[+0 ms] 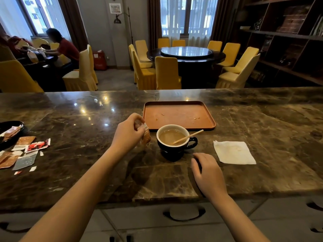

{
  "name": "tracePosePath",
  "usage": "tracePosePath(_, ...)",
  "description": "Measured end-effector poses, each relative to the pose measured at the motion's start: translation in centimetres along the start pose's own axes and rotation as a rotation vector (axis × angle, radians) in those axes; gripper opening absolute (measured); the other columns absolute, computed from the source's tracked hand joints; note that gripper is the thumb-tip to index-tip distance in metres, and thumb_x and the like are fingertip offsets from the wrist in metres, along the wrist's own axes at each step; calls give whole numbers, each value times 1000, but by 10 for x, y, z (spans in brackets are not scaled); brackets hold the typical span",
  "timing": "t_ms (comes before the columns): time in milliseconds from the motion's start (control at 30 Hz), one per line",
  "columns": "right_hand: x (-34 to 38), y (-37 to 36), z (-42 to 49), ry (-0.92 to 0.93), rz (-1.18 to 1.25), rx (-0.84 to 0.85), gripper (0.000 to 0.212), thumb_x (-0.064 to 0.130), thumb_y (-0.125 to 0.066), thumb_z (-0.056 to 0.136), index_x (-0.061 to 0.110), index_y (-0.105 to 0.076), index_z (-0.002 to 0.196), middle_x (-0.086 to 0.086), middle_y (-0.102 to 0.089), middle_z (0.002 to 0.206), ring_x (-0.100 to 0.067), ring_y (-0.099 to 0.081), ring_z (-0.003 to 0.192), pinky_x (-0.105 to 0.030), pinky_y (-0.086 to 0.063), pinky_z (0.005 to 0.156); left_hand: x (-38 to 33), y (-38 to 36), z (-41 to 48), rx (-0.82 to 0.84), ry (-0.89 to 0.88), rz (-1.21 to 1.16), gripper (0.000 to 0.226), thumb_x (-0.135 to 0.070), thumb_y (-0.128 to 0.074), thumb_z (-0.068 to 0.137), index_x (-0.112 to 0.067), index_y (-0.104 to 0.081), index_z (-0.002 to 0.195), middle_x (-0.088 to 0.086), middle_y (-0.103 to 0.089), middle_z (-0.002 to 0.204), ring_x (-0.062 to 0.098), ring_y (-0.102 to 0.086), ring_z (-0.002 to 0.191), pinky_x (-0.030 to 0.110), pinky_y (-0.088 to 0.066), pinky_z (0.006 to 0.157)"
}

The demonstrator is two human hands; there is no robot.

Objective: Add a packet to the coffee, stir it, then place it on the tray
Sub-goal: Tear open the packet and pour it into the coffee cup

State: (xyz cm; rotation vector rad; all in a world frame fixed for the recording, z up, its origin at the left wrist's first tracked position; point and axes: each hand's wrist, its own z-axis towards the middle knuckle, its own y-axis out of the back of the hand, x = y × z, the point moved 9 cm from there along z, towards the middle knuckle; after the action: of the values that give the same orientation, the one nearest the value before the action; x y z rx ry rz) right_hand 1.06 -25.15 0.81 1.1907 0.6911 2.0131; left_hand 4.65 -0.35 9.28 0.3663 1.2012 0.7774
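left hand (128,131) pinches a packet (146,136) just left of the cup (173,142), stick (187,137) resting in milky coffee, right hand (207,169) empty, loosely curled on counter (262,119); stirring and far tray (178,114) seemingly still ahead.

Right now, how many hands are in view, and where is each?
2. The left hand holds a packet left of the cup; the right hand rests on the counter.

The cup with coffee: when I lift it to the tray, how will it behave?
The cup is filled nearly to the rim, so it may spill if tilted. It looks ceramic, so probably heavy and breakable. The loose stirrer leaning on its rim could slide or fall out.
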Motion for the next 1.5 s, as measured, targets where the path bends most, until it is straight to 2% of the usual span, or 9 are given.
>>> tracePosePath(100,20,21,1,86,120,-101,27,28,-53,88,13,-61,109,-5,-67,105,-14,-58,100,-14,-38,82,-25,4,-5,8,-24,-56,9,-16,-58,85,-24,-58,89,-4,-62,70,7,-60,58,9,-45,49)
tracePosePath(300,79,45,21,249,253,-114,56,56,-54,78,28,-44,125,19,-45,116,8,-39,106,-1,-34,83,-70,-11,-15,126,-42,-207,6,-16,-60,84,-20,-64,86,-4,-66,75,3,-62,61,10,-47,52)
tracePosePath(433,89,46,36,219,301,-124,51,37,-68,76,29,-46,121,10,-59,113,0,-52,96,-7,-41,76,-96,-21,-17,164,-83,-229,5,-17,-60,84,-17,-64,87,-4,-65,74,-1,-61,56,11,-49,53)
tracePosePath(667,79,40,42,42,545,-98,24,26,-49,91,34,-53,114,21,-61,96,2,-62,84,-5,-48,65,-112,-26,-7,263,-23,-288,16,-19,-60,84,-9,-65,95,-2,-64,74,-2,-59,52,12,-51,55)
tracePosePath(767,67,38,48,-120,789,-8,20,25,-50,91,43,-59,91,25,-65,74,10,-61,76,-5,-46,55,-117,-30,2,370,-22,-241,18,-23,-62,83,-12,-66,97,0,-66,81,3,-61,61,10,-50,54)
tracePosePath(1000,48,45,85,-188,873,255,12,20,-61,85,16,-67,94,-15,-71,88,-23,-64,73,-23,-53,60,-122,-35,36,482,-102,-90,5,-19,-69,77,-22,-64,77,-10,-59,71,-12,-53,56,1,-40,52)
tracePosePath(1167,38,39,112,-188,888,354,12,19,-63,83,13,-69,91,5,-71,67,-5,-60,58,-16,-48,52,-103,-50,56,528,-46,-92,3,-16,-66,79,-13,-64,79,0,-62,70,-4,-51,50,6,-40,45)
tracePosePath(1300,38,32,128,-166,887,389,14,17,-61,84,9,-69,93,4,-69,66,-7,-55,55,-15,-47,51,-84,-59,64,543,4,-118,4,-20,-66,79,-17,-65,80,2,-66,74,5,-52,58,12,-41,48)
tracePosePath(1500,34,17,139,-199,832,402,14,13,-60,85,3,-68,92,-3,-67,68,-4,-55,51,-13,-48,50,-64,-69,68,525,54,-179,11,-20,-68,78,-17,-67,67,-5,-60,61,-4,-49,47,8,-39,44)
